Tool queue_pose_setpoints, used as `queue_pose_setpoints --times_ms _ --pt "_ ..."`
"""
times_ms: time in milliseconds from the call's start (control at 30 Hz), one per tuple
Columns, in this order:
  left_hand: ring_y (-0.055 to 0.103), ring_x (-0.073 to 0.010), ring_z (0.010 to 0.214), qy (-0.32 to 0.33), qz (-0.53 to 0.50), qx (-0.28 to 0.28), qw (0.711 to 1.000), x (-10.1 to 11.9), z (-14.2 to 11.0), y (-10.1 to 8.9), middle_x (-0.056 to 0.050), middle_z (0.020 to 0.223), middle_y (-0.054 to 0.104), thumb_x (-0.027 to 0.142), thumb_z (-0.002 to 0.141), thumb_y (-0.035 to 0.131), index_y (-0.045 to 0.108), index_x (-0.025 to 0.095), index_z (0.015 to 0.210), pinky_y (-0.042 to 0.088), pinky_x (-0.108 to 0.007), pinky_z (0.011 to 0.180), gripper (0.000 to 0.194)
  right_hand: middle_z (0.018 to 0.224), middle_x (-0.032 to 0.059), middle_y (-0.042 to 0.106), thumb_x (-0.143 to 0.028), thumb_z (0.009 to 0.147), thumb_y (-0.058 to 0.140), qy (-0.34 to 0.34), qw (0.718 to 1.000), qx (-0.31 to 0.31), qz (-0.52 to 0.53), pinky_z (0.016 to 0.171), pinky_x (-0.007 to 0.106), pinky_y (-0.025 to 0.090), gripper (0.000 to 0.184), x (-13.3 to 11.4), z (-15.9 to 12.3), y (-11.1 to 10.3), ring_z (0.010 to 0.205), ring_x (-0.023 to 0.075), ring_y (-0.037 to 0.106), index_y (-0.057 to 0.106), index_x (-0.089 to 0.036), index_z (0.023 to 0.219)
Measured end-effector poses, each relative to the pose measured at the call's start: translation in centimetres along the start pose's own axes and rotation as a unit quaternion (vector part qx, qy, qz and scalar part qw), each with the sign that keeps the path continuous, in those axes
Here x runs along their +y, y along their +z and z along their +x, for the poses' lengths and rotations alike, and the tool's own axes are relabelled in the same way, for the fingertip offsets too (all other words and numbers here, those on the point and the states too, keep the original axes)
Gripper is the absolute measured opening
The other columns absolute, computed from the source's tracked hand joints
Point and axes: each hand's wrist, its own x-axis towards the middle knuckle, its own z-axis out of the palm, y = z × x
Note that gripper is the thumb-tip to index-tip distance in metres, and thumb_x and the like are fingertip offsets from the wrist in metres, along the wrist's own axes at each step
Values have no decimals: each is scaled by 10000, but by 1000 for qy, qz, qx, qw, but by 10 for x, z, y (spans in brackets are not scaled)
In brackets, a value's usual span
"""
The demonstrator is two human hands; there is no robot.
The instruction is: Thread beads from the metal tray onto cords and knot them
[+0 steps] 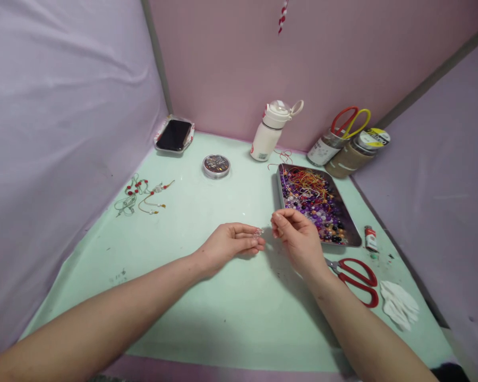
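Observation:
Above the middle of the table, my left hand (235,241) pinches a small clear, pinkish beaded piece (258,232) at its fingertips; its exact shape is too small to tell. Just to the right, apart from it, my right hand (297,233) is closed in a pinch near the tray's front left edge. Whatever sits between those right fingertips, perhaps something very thin, does not show. Behind the right hand lies a dark metal tray (348,220) of purple, black, clear and gold beads (322,215), with a tangle of red and yellow cords (308,183) on top.
Red-handled scissors (358,281), a white glove (399,305) and a lighter (370,239) lie at right. Behind stand a white bottle (266,135), a jar with scissors (325,148) and a brown jar (348,159). A round case (216,166), beaded cord (143,193) and phone (174,135) are left.

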Motion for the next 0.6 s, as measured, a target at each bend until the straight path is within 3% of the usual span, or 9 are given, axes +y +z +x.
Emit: queue_pose_setpoints --times_ms 267,600 --pt "687 -177 952 -31 -23 -28 999 1 -2 1 -125 1048 714 47 718 692 643 123 1064 487 -356 966 359 684 -20 561 -358 790 682 0 1000 11 15 593 261 405 164 2 1 -1 585 108 489 631 -206 823" --pt "699 -169 904 -26 -20 -15 999 1 -1 -1 -124 995 728 162 762 720 658 120 1003 504 -358 956 252 680 -12 561 -387 776 683 2 1000 13 3 589 267 421 201 1 1 0 585 114 492 627 -202 830"
